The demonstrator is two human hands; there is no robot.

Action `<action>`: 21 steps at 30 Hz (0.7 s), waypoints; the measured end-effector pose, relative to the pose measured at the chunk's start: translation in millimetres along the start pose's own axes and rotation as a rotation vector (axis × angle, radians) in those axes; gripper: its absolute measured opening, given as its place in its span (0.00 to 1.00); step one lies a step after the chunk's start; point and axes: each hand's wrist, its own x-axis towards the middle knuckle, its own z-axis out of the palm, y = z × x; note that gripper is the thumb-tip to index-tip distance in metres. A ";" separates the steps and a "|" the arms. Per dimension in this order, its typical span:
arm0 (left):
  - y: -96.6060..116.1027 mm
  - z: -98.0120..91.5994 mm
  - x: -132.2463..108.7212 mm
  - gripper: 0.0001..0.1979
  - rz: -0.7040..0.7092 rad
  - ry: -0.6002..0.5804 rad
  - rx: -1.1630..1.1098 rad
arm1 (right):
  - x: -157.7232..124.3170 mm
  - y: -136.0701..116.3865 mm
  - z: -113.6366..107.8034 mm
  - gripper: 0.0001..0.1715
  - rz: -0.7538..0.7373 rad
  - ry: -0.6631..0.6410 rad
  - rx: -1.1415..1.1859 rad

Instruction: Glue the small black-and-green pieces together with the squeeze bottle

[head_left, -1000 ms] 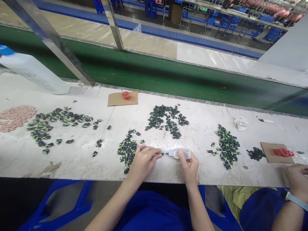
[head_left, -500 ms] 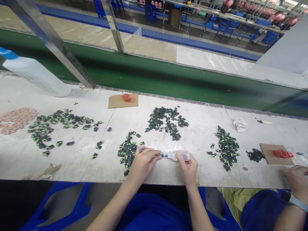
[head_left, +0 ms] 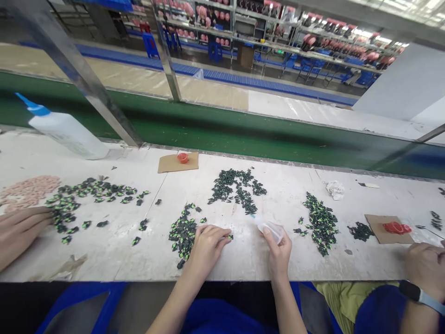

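My left hand (head_left: 209, 245) is closed in a pinch on a small black-and-green part (head_left: 230, 237), just above the table. Most of that part is hidden by my fingertips. Beside this hand lies a pile of similar black-and-green parts (head_left: 182, 232). My right hand (head_left: 280, 253) is wrapped round a small translucent squeeze bottle (head_left: 274, 230) with a thin blue tip, blurred by motion. The tip points up and left, apart from the held part, near the lower end of a pile of small dark green pieces (head_left: 246, 199).
Left are more black-and-green parts (head_left: 66, 204), pink pieces (head_left: 33, 188), a large white bottle (head_left: 71, 134) and another person's hand (head_left: 22, 234). A red cup (head_left: 182, 158) sits on cardboard behind. Right are another pile (head_left: 320, 222), red material (head_left: 396, 228) and a co-worker's hand (head_left: 426, 264).
The squeeze bottle's tip has swung up and away from the part in my left hand. Another person's hand has come in at the left. My view has tilted upward.
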 end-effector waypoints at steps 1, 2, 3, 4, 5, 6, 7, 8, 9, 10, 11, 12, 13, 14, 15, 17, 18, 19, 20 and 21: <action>0.4 1.6 0.2 0.07 -0.007 -0.007 0.009 | 3.0 -0.5 -1.1 0.19 -0.010 -0.012 0.018; 0.9 3.3 0.4 0.08 -0.018 -0.010 0.019 | 6.5 -1.1 -1.5 0.20 -0.022 -0.031 0.034; 1.5 5.0 0.6 0.08 -0.030 -0.009 0.029 | 10.5 -1.9 -1.1 0.21 -0.037 -0.057 0.048; 1.9 6.8 0.6 0.08 -0.040 -0.005 0.037 | 15.0 -2.7 0.1 0.22 -0.052 -0.084 0.054; 2.2 8.4 0.5 0.09 -0.046 0.001 0.040 | 20.0 -3.6 1.7 0.23 -0.061 -0.113 0.051; 2.2 10.1 0.0 0.09 -0.047 0.006 0.041 | 25.3 -4.5 3.6 0.23 -0.064 -0.141 0.039; 1.7 11.8 -0.7 0.10 -0.044 0.010 0.038 | 30.7 -5.4 5.5 0.24 -0.059 -0.169 0.019; 0.8 13.6 -1.8 0.10 -0.037 0.012 0.034 | 36.0 -6.4 7.0 0.26 -0.052 -0.195 -0.006; -0.7 15.8 -3.2 0.10 -0.025 0.009 0.028 | 41.1 -7.7 7.8 0.27 -0.048 -0.221 -0.037; -2.5 18.3 -4.8 0.11 -0.013 0.008 0.021 | 45.7 -9.2 7.9 0.28 -0.050 -0.249 -0.076; -4.7 21.3 -6.5 0.11 -0.004 0.011 0.017 | 49.8 -11.0 7.2 0.28 -0.060 -0.279 -0.122; -6.9 24.4 -8.2 0.11 0.005 0.022 0.016 | 53.3 -13.1 5.6 0.27 -0.078 -0.305 -0.171; -8.8 27.5 -9.6 0.11 0.009 0.041 0.020 | 56.4 -15.4 3.5 0.25 -0.104 -0.322 -0.221; -10.4 30.3 -10.7 0.12 0.010 0.067 0.029 | 59.2 -17.6 0.8 0.23 -0.135 -0.331 -0.270; -11.4 32.2 -11.4 0.12 0.010 0.089 0.039 | 61.9 -19.6 -2.2 0.21 -0.164 -0.334 -0.316; -11.3 33.0 -11.8 0.12 0.013 0.103 0.052 | 67.7 -22.2 -8.6 0.19 -0.203 -0.339 -0.419; -10.4 31.9 -12.0 0.12 0.019 0.094 0.054 | 70.9 -22.9 -12.1 0.20 -0.207 -0.356 -0.476; -9.2 30.1 -12.6 0.12 0.024 0.084 0.054 | 74.1 -23.6 -15.8 0.21 -0.202 -0.381 -0.529; -8.1 28.2 -13.8 0.11 0.034 0.075 0.054 | 77.2 -24.4 -19.6 0.23 -0.193 -0.405 -0.571; -7.6 26.7 -15.6 0.11 0.040 0.079 0.053 | 80.2 -25.9 -23.6 0.25 -0.182 -0.440 -0.603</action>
